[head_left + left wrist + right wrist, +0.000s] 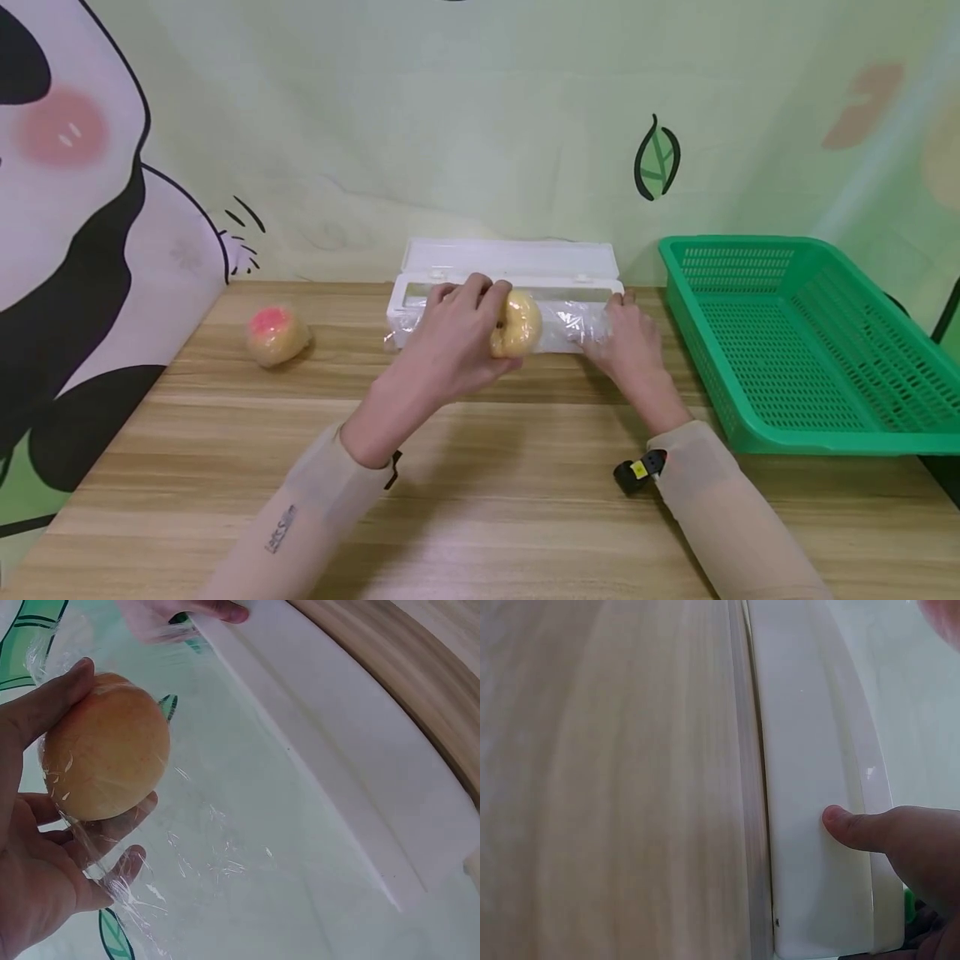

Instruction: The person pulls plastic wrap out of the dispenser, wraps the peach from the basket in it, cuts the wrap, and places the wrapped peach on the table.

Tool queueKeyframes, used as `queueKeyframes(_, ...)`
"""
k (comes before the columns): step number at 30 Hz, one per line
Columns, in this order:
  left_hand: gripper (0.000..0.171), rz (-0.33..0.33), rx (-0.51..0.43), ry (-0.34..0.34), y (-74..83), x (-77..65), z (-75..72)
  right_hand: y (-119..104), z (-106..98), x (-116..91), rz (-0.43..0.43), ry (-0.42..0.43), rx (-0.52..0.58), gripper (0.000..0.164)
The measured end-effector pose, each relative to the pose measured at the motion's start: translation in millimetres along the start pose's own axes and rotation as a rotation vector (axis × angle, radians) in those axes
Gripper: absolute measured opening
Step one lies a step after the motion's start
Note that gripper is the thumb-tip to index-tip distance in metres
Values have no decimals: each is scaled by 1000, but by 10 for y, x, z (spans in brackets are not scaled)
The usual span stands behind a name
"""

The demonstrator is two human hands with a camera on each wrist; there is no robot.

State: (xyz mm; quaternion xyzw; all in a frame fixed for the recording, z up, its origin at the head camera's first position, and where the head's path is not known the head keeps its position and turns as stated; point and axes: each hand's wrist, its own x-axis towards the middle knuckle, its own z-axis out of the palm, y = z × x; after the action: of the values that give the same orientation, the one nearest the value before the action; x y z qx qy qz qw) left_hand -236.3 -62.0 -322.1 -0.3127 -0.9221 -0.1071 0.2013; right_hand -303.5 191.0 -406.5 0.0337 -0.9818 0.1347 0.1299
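Note:
My left hand [457, 342] holds a round yellow-orange apple [522, 323], its dimpled end facing right in the head view. Clear cling film [566, 325] clings to this apple [109, 746] and stretches over the front of a long white film dispenser [510, 257] with its lid raised. Thumb and fingers span the fruit in the left wrist view. At the dispenser's right end, my right hand [628, 337] grips the box; its thumb [855, 827] presses the white front face in the right wrist view, and its other fingers are mostly hidden.
A second fruit [276, 336], yellow with a pink top and shiny as if wrapped, lies on the wooden table [300, 450] at left. To the right stands a green plastic basket [720, 383], close beside my right forearm. A printed cloth backdrop [480, 125] hangs right behind the dispenser.

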Motion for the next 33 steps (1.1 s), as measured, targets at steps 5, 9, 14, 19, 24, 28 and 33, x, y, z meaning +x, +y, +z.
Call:
queueKeyframes(5, 81, 27, -2, 13, 37, -70, -50, 3, -8, 9, -9, -23, 3, 82)
queueKeyframes(9, 83, 42, 7, 14, 66, -125, -76, 7, -10, 28, -2, -47, -2, 72)
queueKeyframes(14, 82, 51, 28, 1, 98, -204, -92, -10, 2, 50, 11, -44, -4, 46)
queueKeyframes(19, 80, 62, 18, 0, 114, -281, -73, -13, -3, 60, 18, -61, -2, 61)
queueKeyframes(24, 83, 56, 6, -23, 142, -336, -64, -17, -13, 44, 22, -57, 16, 99)
queueKeyframes(28, 84, 51, 6, -50, 160, -368, -55, -21, -6, 30, 25, -53, 23, 108)
queueKeyframes(33, 84, 44, -14, -75, 168, -412, -7, -15, 10, 21, 6, -14, 9, 104)
